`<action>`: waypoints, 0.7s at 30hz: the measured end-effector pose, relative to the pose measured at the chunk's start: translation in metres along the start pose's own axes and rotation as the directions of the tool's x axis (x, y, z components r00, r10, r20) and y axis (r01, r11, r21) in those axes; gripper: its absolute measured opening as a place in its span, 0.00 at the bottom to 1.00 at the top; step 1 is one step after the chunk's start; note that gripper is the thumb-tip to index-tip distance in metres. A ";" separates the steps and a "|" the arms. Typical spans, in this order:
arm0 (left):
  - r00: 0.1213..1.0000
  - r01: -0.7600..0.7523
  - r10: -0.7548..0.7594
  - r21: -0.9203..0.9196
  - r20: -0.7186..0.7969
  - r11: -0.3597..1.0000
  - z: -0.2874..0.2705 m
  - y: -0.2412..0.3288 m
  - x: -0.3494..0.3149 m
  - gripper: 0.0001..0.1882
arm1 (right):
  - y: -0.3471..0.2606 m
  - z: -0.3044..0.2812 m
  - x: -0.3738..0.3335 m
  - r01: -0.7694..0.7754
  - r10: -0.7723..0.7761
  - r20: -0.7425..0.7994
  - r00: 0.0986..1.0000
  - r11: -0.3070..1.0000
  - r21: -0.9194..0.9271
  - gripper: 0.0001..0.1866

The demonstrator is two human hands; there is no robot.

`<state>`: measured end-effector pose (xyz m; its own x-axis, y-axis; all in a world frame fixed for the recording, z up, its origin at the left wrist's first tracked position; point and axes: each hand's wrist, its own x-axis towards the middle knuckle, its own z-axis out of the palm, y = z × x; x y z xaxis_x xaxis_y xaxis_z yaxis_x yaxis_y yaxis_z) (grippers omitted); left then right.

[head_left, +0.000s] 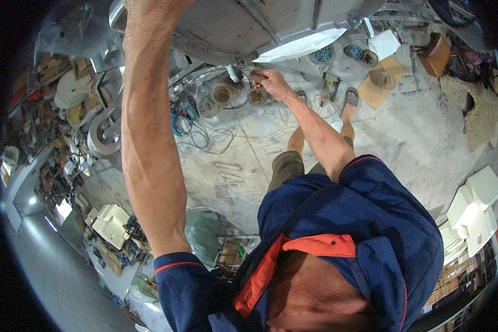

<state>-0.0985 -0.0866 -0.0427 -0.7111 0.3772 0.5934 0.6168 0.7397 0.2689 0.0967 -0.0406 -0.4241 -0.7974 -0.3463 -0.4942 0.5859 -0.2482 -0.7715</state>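
Where the right hand [274, 84] curls beside the grey panel [227, 30], perhaps steadying it, its grip is unclear; left hand unseen.

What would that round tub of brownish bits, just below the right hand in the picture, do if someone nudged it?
The tub might resist a little, since many small brownish bits lie inside. Its top looks open, so a hard knock could spill them. They look loose, so they'd probably shift.
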 end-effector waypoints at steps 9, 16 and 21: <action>0.999 0.037 -0.040 0.089 0.030 0.995 -0.003 0.004 -0.002 0.25 | -0.021 0.020 -0.023 -0.114 0.102 -0.155 0.983 0.991 -0.071 0.09; 0.982 0.180 -0.186 0.149 0.031 0.972 -0.012 0.028 0.002 0.22 | -0.080 0.030 -0.006 -0.502 0.614 0.216 0.759 0.340 0.795 0.01; 0.968 0.231 -0.236 0.059 0.086 0.971 -0.015 0.033 -0.001 0.21 | -0.109 0.057 0.033 -0.199 0.726 0.094 0.681 0.061 0.978 0.04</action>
<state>-0.0729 -0.0709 -0.0233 -0.8627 0.2383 0.4460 0.4144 0.8386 0.3536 0.0148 -0.0764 -0.3338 -0.1044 -0.5009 -0.8592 0.3356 -0.8310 0.4437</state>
